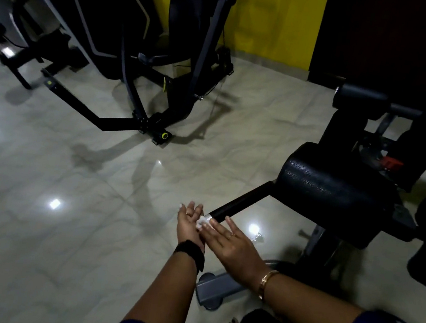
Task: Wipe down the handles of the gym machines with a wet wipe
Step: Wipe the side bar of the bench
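Note:
A black bar handle [241, 201] sticks out toward me from a black padded roller [332, 190] on the machine at the right. Its metal end cap sits just beyond my hands. A small white wet wipe [201, 222] is pressed between my two palms, right at the end of the handle. My left hand [189, 225] is flat with fingers stretched out, palm facing right, under the wipe. My right hand [232, 243] lies flat against it from the right, fingers extended, a ring on one finger.
A pale glossy tiled floor [76, 196] spreads to the left. A large black gym machine [145, 49] with angled floor bars stands at the back left, before a yellow wall [268, 23]. The grey base foot [215, 286] of the near machine lies under my right wrist.

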